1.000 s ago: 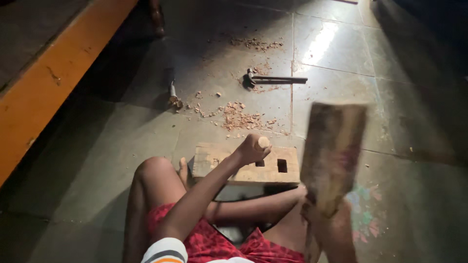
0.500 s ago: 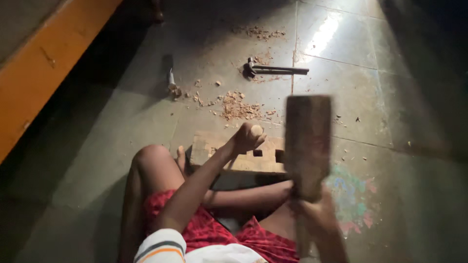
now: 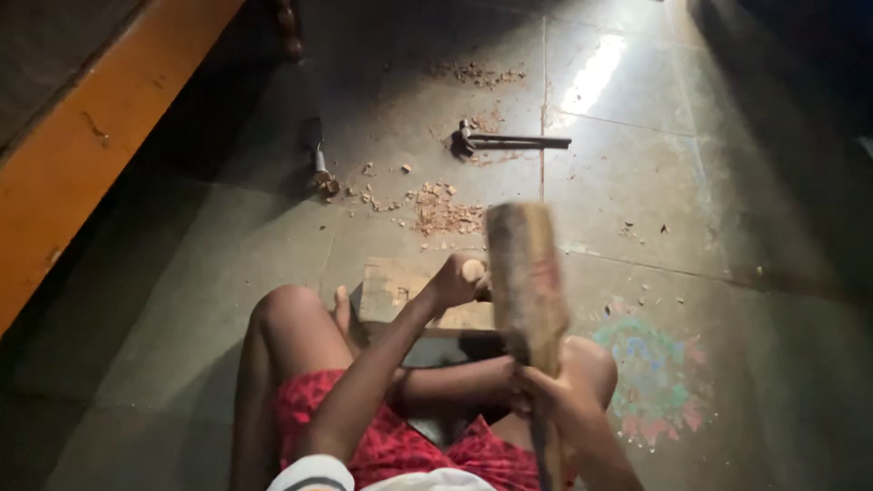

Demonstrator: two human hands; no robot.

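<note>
- Mallet (image 3: 526, 273) gripped low on its handle by right hand (image 3: 546, 395), fingers wrapped shut around it; head blurred, level with the chisel's butt and just beside left hand (image 3: 452, 284).
- Chisel (image 3: 473, 270) showing only as a pale round handle end above the left fist, fingers closed tight around it; blade hidden, so no telling where it bites.
- Block (image 3: 400, 291) flat on the floor (image 3: 682, 182) between the legs, bare foot (image 3: 343, 314) touching its near edge, right part covered by arm and mallet.
- Bruised knuckles, probably the main hazard: small butt, fist right under it, dim light, little margin for an off-centre blow.
- Possible skid of the blade toward the foot, given a tilted chisel or a glancing strike.
- Possible shift of the block under a blow: no clamp in view, only legs and foot to steady it.
- Loose grip on a handle held so low, perhaps a twisting mallet head.
- Shavings (image 3: 446, 211) near the block, slippery underfoot; hammer (image 3: 509, 142) well apart, no hazard here.
</note>
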